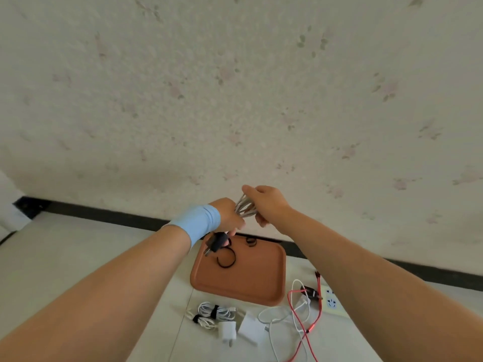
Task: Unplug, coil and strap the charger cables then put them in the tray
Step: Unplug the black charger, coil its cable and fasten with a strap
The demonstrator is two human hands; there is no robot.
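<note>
Fingers [248,189] of right hand [269,202] and left hand [226,214] curled round grey cable [243,206], both raised above tray [243,280], black plug [217,242] dangling over tray

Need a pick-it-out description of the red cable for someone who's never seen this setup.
Find the terracotta tray on the pale floor; just off its right side lies a white power strip. The red cable runs down past the strip's left edge and crosses a loose white cable. It is the only red lead; its neighbours are white.
</note>
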